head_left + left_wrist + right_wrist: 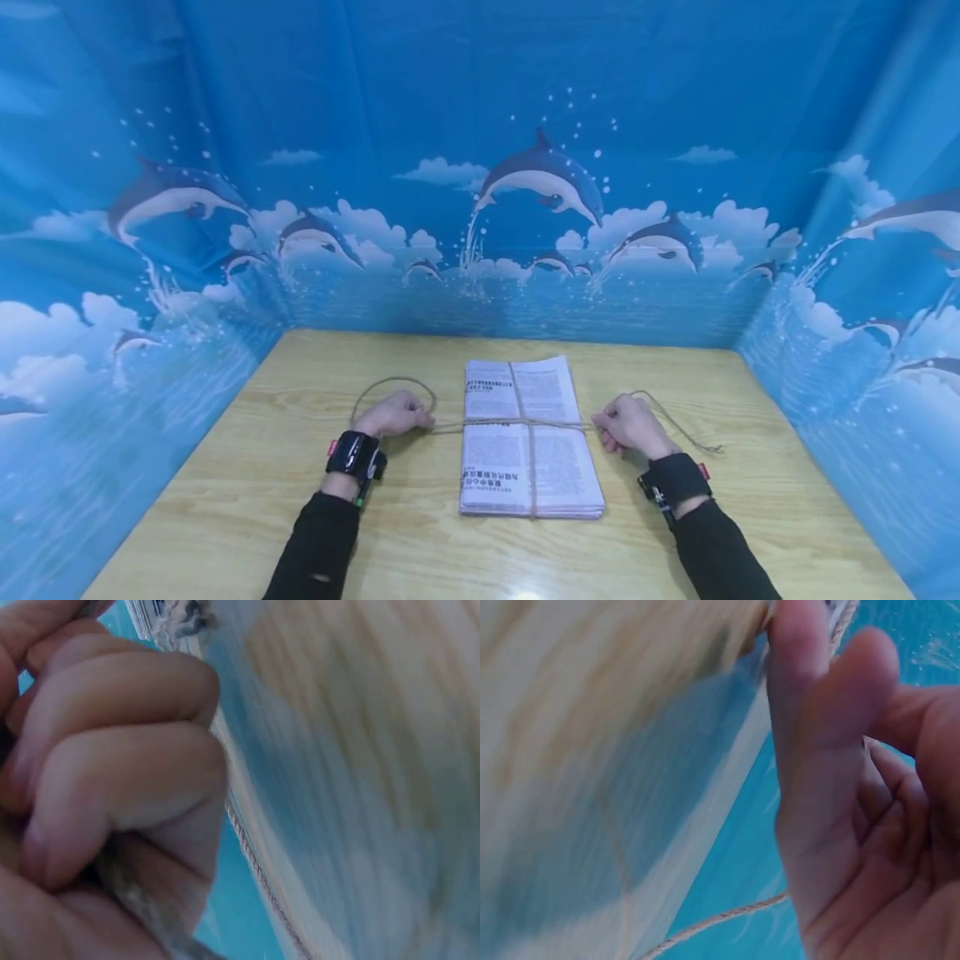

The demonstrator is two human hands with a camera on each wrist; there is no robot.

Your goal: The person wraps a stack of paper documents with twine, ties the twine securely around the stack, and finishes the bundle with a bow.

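Observation:
A stack of newspapers [491,462] lies flat at the middle of the table, with twine [532,467] crossing over its top both ways. To its left, my left hand [396,414] grips one length of the twine, drawn nearly straight from the stack's edge. In the left wrist view the curled fingers [135,765] close over the strand. My right hand [632,423] pinches the twine on the other side, thumb and index finger just off the stack's right edge. The right wrist view shows its remaining fingers loosely bent, with twine [720,919] trailing below.
A loose loop of twine [393,378] curves behind the left hand. The right tail [678,427] ends in a frayed tip on the wooden table [420,542]. Blue dolphin-print sheeting [420,208] walls the table at the back and both sides.

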